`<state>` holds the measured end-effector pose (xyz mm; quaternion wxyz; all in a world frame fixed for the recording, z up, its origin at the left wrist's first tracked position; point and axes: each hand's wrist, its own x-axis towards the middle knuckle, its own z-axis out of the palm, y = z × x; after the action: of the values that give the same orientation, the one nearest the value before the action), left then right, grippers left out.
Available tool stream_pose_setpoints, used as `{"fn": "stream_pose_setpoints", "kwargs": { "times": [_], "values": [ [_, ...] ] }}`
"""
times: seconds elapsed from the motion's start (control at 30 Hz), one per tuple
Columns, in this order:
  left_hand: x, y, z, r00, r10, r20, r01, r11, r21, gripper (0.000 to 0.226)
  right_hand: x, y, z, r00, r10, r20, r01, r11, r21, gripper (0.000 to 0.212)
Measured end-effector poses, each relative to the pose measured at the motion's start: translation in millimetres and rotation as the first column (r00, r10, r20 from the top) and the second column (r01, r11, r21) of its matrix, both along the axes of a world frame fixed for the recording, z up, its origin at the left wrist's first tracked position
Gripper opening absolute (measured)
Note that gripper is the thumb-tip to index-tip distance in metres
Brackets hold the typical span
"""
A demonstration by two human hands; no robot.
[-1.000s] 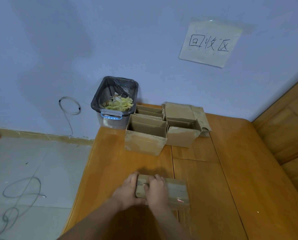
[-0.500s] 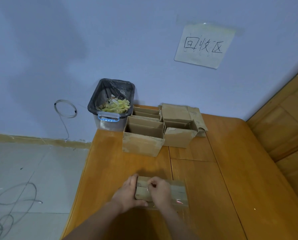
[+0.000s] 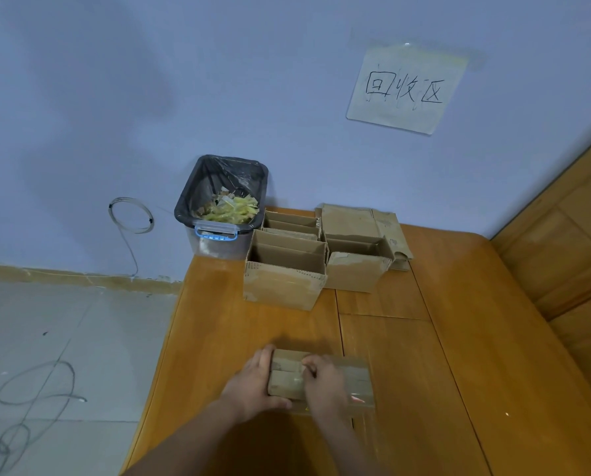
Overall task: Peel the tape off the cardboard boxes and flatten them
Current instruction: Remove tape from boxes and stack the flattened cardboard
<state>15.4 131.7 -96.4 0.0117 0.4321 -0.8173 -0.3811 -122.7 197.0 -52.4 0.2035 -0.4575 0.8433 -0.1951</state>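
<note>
A small closed cardboard box lies on the wooden table near me, with clear tape along its top. My left hand grips the box's left end, thumb at the near side. My right hand lies on top of the box, its fingertips pinching at the tape around the middle seam. Whether the tape end is lifted I cannot tell.
Several open cardboard boxes stand at the table's far edge, with flattened cardboard behind them. A bin lined with a black bag holds scraps at the far left corner. Wooden panelling rises at the right. Grey floor lies left.
My right hand's fingers have drawn back slightly on the box top, curling at the tape. My left hand keeps its grip. The view has shifted a little.
</note>
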Motion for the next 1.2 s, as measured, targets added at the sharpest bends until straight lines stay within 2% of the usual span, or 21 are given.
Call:
{"fn": "stream_pose_setpoints", "kwargs": {
  "times": [0.2, 0.37, 0.47, 0.6, 0.77, 0.8, 0.9, 0.97, 1.1, 1.2],
  "values": [
    [-1.7, 0.0, 0.2, 1.0, -0.012, 0.017, 0.012, 1.0, -0.009, 0.117, 9.2, -3.4, 2.1, 0.967, 0.132, -0.218, -0.104, 0.985, 0.135, 0.034],
    [-2.1, -0.1, 2.5, 1.0, -0.011, 0.016, 0.012, 1.0, -0.018, 0.117, 9.9, -11.7, 4.9, 0.958, 0.165, -0.236, -0.12, 0.973, 0.195, 0.03],
    [-0.1, 1.1, 2.5, 1.0, -0.013, 0.019, 0.013, 1.0, -0.028, 0.117, 8.5, -9.9, 6.1, 0.967, 0.167, -0.192, -0.137, 0.978, 0.16, 0.024],
    [4.1, 0.1, 4.0, 1.0, -0.021, 0.022, 0.021, 0.999, -0.032, 0.113, 0.4, -7.2, 10.2, 0.992, 0.116, -0.054, -0.112, 0.991, 0.076, 0.011],
    [-1.8, 0.2, 9.4, 0.997, -0.048, 0.055, 0.051, 0.997, -0.055, 0.11, -12.0, -5.4, 2.7, 0.997, -0.046, 0.06, 0.041, 0.996, 0.076, 0.007],
    [-2.3, 0.2, 9.4, 0.997, -0.05, 0.06, 0.053, 0.997, -0.057, 0.11, -16.0, -4.1, 0.3, 0.993, -0.087, 0.081, 0.081, 0.993, 0.082, 0.014],
    [-1.4, 1.4, 8.9, 0.997, -0.054, 0.062, 0.057, 0.997, -0.048, 0.111, -30.4, -0.9, -3.1, 0.97, -0.212, 0.119, 0.191, 0.966, 0.172, 0.058],
    [-1.2, 1.0, 9.4, 0.997, -0.055, 0.061, 0.058, 0.997, -0.049, 0.11, -35.6, -1.7, -2.8, 0.972, -0.219, 0.087, 0.197, 0.958, 0.21, 0.07],
    [-2.5, 0.6, 10.4, 0.996, -0.056, 0.067, 0.06, 0.996, -0.062, 0.109, -46.0, -3.3, -1.4, 0.978, -0.163, 0.131, 0.131, 0.966, 0.222, 0.049],
    [-1.7, 2.0, 9.3, 0.996, -0.057, 0.067, 0.062, 0.996, -0.065, 0.11, -49.6, -4.1, -0.2, 0.985, -0.023, 0.172, -0.011, 0.981, 0.194, 0.036]
  ]
}}
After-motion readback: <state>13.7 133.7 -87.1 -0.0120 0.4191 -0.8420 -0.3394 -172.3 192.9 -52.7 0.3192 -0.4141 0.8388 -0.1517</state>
